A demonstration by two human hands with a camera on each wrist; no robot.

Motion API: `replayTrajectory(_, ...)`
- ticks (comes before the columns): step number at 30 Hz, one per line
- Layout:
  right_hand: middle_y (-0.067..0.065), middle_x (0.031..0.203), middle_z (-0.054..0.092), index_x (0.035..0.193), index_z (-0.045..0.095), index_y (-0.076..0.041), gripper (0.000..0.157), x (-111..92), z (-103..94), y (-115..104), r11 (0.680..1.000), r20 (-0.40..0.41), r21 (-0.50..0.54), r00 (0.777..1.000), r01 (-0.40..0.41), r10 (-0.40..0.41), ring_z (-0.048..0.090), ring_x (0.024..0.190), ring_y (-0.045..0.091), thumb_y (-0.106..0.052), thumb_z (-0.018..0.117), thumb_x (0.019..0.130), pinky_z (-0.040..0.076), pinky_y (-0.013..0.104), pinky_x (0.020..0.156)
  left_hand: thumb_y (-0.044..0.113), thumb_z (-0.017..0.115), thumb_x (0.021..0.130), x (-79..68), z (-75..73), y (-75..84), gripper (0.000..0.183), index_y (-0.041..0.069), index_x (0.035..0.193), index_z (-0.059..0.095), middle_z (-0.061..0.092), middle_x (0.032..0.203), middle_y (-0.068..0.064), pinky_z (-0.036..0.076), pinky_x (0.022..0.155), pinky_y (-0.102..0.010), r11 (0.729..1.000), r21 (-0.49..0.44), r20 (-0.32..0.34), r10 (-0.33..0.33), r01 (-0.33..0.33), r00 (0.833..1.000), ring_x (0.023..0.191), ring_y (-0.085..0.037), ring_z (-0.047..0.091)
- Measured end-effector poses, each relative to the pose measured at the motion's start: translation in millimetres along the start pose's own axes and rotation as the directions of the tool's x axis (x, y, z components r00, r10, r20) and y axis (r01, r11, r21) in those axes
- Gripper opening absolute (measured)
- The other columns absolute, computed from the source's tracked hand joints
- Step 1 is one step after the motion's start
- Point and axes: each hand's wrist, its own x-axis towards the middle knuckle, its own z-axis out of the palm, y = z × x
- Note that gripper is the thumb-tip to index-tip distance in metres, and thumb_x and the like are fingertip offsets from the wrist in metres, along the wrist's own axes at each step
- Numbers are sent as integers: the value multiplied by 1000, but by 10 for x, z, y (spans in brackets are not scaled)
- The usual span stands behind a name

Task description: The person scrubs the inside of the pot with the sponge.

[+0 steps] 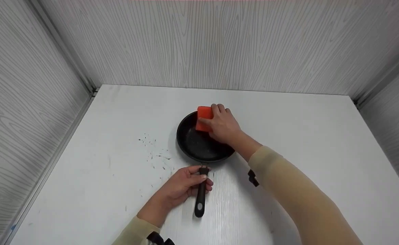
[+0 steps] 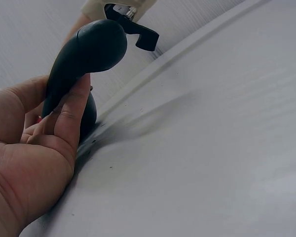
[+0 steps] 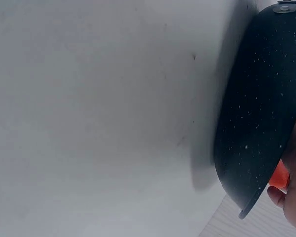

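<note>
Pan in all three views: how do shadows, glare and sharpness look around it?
Head view: pan rim clear, soft shadow on the table beside the right sleeve; left wrist view: blurry-edged shadow streak, pale sheen toward lower right, handle outline clear; right wrist view: soft dark shadow band alongside the pan, its speckled side distinct.

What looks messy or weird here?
Small dark specks are scattered over the flat white tabletop, mostly to the left of the round black frying pan. They look odd because the surface around them is mostly plain white. I can't tell whether they're crumbs, stains or scratches.
</note>
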Motion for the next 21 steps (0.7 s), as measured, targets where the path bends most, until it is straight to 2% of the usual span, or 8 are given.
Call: replayTrajectory(21, 29, 141, 45, 149, 62, -32, 54, -107, -66, 181, 999, 17, -5, 999, -42, 42, 45, 127, 44, -27, 72, 95, 45, 56, 106, 5, 67, 103, -4, 0, 10, 50, -10, 147, 50, 76, 102, -18, 63, 90, -40, 1000, -7, -10, -5, 5, 1000, 92, -23, 76)
